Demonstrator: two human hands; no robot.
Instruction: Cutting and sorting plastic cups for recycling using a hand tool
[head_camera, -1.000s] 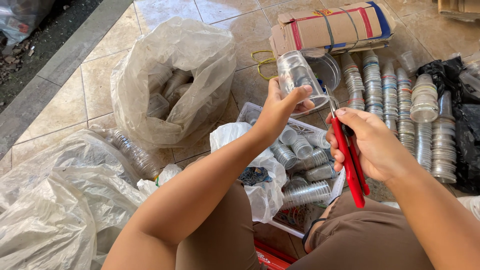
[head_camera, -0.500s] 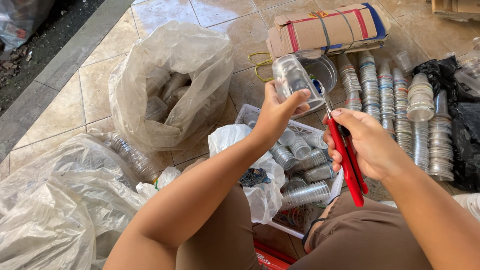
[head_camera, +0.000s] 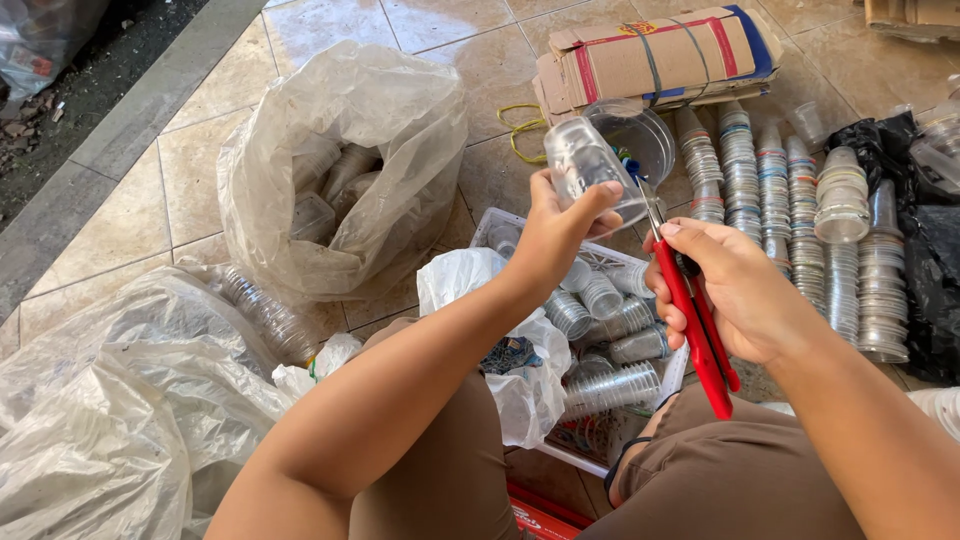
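Observation:
My left hand (head_camera: 560, 232) grips a clear plastic cup (head_camera: 585, 160), held up and tilted over the white basket (head_camera: 495, 228). My right hand (head_camera: 735, 290) is closed around red-handled scissors (head_camera: 700, 330); their blades point up and touch the cup's rim. Below both hands the basket holds several clear cups (head_camera: 610, 335) lying on their sides, with a crumpled white plastic bag (head_camera: 500, 300) at its left side.
A big clear bag of cups (head_camera: 345, 175) sits on the tiled floor at left. Rows of stacked cups (head_camera: 800, 215) lie at right under a tied cardboard bundle (head_camera: 660, 60). A clear round bowl (head_camera: 640, 135), black bags (head_camera: 925, 250) and more clear bags (head_camera: 110, 400) surround me.
My left hand has turned the cup slightly and kept it against the scissor blades. My right hand holds the scissors in nearly the same place.

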